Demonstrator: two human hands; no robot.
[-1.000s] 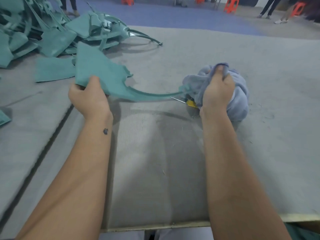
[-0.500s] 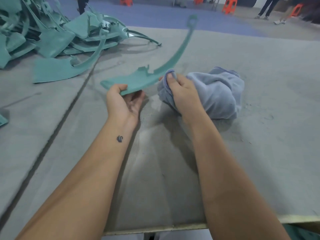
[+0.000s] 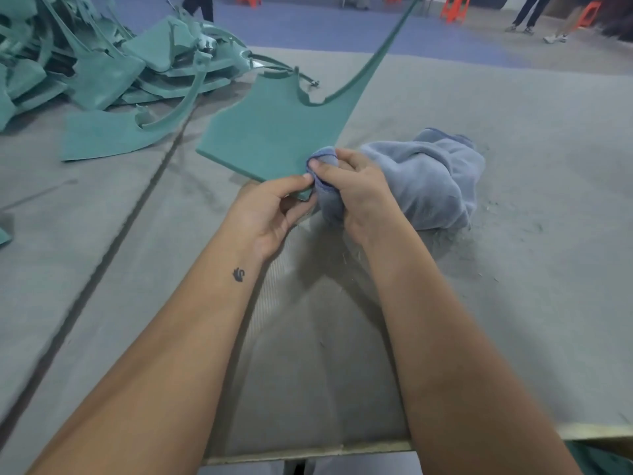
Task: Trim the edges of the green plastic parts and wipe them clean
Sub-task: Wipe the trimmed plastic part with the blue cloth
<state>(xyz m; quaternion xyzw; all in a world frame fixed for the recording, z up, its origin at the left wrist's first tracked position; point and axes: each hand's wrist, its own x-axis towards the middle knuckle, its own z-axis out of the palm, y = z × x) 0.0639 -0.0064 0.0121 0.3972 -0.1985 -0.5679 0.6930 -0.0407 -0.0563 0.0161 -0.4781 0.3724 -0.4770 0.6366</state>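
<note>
A flat green plastic part (image 3: 274,132) with a long thin arm reaching up and away is held above the grey table. My left hand (image 3: 270,210) pinches its near corner between thumb and fingers. My right hand (image 3: 352,190) grips a fold of the blue-grey cloth (image 3: 435,176) and presses it against the part's near edge, right beside my left thumb. The rest of the cloth lies bunched on the table behind my right hand.
A heap of green plastic parts (image 3: 102,63) fills the far left of the grey felt-covered table (image 3: 513,269), with one part (image 3: 109,138) lying flat beside it. Fine trimmings dot the felt right of the cloth. Orange stools (image 3: 454,8) and people's legs stand beyond.
The green part has turned from edge-on to its broad face towards me and come nearer. My two hands have drawn together at its near corner. The camera has tipped slightly.
</note>
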